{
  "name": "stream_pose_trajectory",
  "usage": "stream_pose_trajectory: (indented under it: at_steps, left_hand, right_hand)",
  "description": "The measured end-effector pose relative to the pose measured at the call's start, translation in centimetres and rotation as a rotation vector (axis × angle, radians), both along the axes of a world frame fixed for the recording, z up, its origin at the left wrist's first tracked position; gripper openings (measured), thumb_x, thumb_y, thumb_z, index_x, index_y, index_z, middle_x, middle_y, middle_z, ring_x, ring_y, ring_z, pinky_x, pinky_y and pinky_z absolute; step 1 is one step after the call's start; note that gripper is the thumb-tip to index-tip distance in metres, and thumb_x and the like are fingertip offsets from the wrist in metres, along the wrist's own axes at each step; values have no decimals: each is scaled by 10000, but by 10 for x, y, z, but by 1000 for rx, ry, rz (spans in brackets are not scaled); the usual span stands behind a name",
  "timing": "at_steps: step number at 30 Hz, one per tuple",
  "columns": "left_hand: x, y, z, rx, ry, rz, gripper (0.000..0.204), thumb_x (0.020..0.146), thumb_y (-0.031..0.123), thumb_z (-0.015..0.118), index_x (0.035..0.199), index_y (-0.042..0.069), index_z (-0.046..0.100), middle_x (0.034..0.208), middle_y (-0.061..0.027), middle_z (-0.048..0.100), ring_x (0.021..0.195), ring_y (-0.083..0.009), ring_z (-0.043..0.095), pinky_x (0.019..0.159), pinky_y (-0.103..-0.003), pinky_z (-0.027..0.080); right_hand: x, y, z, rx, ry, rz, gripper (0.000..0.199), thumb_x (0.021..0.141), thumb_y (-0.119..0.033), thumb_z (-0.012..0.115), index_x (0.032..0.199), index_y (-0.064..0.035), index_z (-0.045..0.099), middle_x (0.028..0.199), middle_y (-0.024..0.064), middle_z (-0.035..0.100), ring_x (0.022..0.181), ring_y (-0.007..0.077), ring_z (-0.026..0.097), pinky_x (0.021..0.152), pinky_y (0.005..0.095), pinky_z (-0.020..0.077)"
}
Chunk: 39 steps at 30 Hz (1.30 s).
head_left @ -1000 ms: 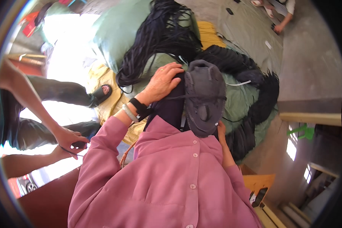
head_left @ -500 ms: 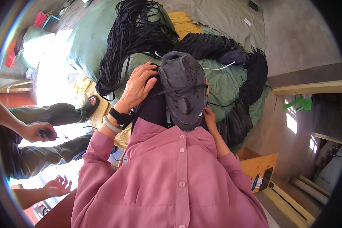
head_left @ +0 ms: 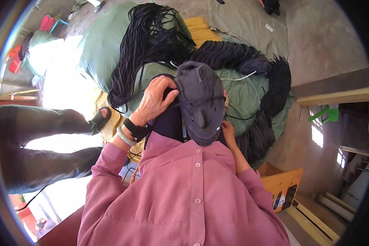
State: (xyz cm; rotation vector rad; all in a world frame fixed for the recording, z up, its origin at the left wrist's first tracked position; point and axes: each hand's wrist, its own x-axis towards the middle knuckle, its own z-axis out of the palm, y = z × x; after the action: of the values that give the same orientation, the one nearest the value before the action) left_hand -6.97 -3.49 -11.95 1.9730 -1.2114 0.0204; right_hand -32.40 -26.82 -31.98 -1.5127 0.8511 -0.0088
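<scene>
On lap (head_left: 167, 125): shoe upper (head_left: 196, 88), dark grey, textured, stitched; left hand (head_left: 155, 98), right hand (head_left: 229, 134): grip unclear.

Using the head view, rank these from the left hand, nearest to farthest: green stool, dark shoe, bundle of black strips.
Nearest to the left hand first:
1. Dark shoe: right beside its fingertips, to the right.
2. Bundle of black strips: ahead, draped over the green sack.
3. Green stool: well off to the right.

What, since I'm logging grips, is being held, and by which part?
A grip on the dark shoe upper cannot be confirmed: left hand at its left edge, right hand, partly hidden, by its lower right.
</scene>
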Motion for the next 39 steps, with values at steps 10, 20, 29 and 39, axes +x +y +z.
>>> stream_pose_trajectory:
  at_steps: [10, 20, 29, 39]
  left_hand:
    - [-4, -3, -7, 22, 60, 44, 332, 939, 157, 705, 1253, 75, 639, 1037, -123, 611, 992, -320, 631, 918, -442, 486]
    - [-9, -2, -6, 52, 41, 11, 352, 962, 143, 692, 1304, 89, 626, 1051, -114, 586, 1014, -298, 613, 920, -419, 496]
    - [42, -6, -5, -50, 512, 34, 295, 1034, 191, 637, 1275, 22, 643, 1061, -86, 685, 963, -185, 676, 879, -341, 546]
    - [69, 17, 1, -303, 1058, 165, 285, 1076, 241, 603, 1264, 28, 630, 1081, -34, 667, 954, -123, 672, 893, -292, 558]
  right_hand:
    - [-14, 4, -22, -190, -18, 55, 300, 1015, -238, 650, 1158, 7, 746, 1059, 143, 773, 1006, 205, 709, 897, 337, 526]
    - [-19, 3, -41, -92, -29, 1, 263, 1009, -161, 624, 1128, 40, 745, 1054, 145, 772, 1011, 227, 713, 927, 340, 511]
    - [-9, -18, -24, -45, -6, 140, 339, 1054, -111, 476, 1252, 49, 700, 1203, 138, 743, 1099, 185, 673, 968, 333, 506]
    - [-36, -29, -89, -57, 7, 92, 351, 1064, -98, 452, 1272, 54, 690, 1212, 117, 738, 1100, 202, 673, 978, 329, 508]
